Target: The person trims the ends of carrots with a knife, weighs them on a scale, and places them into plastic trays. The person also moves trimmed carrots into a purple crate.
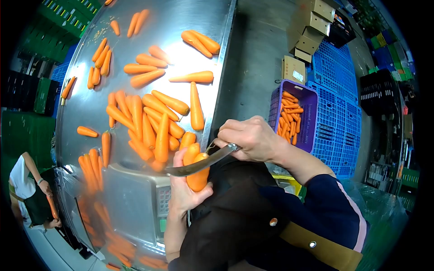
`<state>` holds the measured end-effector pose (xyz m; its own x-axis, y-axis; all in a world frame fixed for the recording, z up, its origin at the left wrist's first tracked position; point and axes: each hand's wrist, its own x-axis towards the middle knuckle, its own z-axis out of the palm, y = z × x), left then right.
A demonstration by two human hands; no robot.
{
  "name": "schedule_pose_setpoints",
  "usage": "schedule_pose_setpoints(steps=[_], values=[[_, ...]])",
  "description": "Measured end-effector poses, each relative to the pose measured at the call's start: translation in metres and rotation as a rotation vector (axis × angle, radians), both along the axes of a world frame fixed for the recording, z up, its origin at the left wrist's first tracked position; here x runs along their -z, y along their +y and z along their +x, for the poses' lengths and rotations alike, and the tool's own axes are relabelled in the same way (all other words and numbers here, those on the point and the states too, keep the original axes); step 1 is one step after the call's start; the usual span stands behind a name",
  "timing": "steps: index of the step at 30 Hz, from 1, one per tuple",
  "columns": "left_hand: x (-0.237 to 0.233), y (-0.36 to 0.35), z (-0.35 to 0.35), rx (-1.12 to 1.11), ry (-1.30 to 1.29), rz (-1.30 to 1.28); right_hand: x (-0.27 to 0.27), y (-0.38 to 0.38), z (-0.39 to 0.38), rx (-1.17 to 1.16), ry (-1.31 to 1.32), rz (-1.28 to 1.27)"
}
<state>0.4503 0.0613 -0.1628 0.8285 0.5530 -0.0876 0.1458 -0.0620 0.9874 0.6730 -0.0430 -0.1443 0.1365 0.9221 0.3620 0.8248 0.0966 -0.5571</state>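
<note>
At far left, a co-worker (21, 180) holds a single carrot (52, 207) in both hands. Loose carrots (161, 140) lie scattered and heaped on the metal worktop (172, 18). At centre, beside the heap, the left hand (181, 194) grasps at least two carrots (197, 179); the blade of a knife (203, 164) crosses over them, contact uncertain. The right hand (248, 137) is clenched around the knife's handle end. The step appears to be trimming; the next move would call for a steady left grasp, fingers clear of the edge, and a controlled stroke. At right, a purple crate (311, 117) contains more carrots.
</note>
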Motion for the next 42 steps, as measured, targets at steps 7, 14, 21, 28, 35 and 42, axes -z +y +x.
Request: schedule_pose_setpoints(steps=[7, 14, 21, 28, 35, 42], values=[[-0.009, -0.012, 0.015, 0.172, -0.012, -0.097, 0.045, -0.066, 0.061, 0.626, 0.188, -0.170], [0.010, 0.000, -0.014, -0.123, -0.456, -0.685, 0.100, -0.032, 0.072, 0.674, 0.112, -0.283], [-0.016, 0.020, -0.168, -0.773, 0.013, -0.101, 0.098, 0.009, 0.060, 0.504, 0.228, -0.250], [0.019, 0.033, -0.270, -0.698, 1.023, 0.690, 0.095, 0.048, 0.054, 0.407, 0.224, -0.177], [0.028, 0.019, -0.310, -0.833, 0.786, 0.635, 0.070, 0.064, 0.060, 0.379, 0.500, -0.032], [-0.003, -0.011, -0.355, -1.259, 0.796, 0.495, 0.159, 0.038, 0.153, 0.802, 0.748, -0.616]])
